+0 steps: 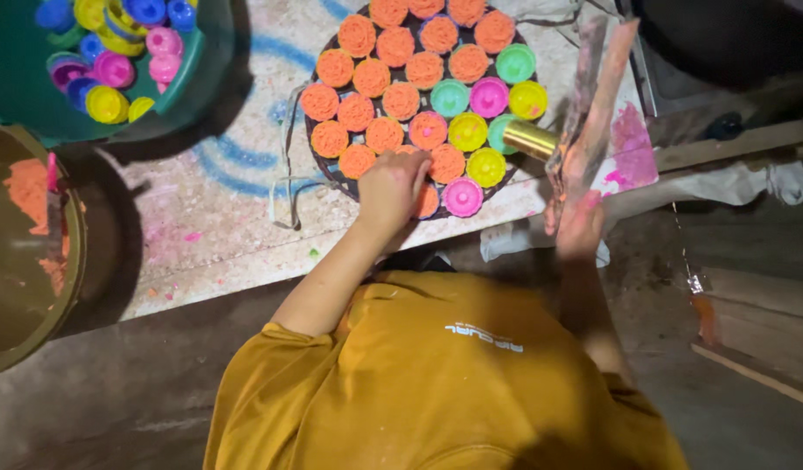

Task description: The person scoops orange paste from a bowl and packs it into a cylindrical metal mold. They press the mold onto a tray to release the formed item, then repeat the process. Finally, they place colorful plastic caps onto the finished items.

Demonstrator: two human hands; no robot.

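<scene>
**Hands at the round tray of moulded powder cakes, near edge of the bench**

Head view, looking down over the person's yellow shirt [436, 374].

- Round dark tray [325, 170] sits on the speckled bench [210, 218], close to its near edge, so every row is within arm's reach. Far and left rows hold bare orange cakes [372, 77]; the right and near side carries coloured plastic moulds [467, 131] (green, pink, yellow), domed side up, packed touching one another.
- Left hand [391, 187]: fingers curled down onto the near rim of the tray, pressing or gripping a piece there. The hand hides what lies under it; a closed grip seems likely, but I cannot tell.
- Right hand [580, 222]: off the right edge of the tray, wrapped round a long flat stick [597, 96] smeared pink, held upright and blurred. A brass-coloured cylinder [530, 139] shows just beside the stick; whether they are joined is unclear.
- Green tub [192, 78] of spare moulds at the far left corner of the bench, apart from the tray.
- Dark basin [75, 261] with orange powder [27, 187] low at the left edge.
</scene>
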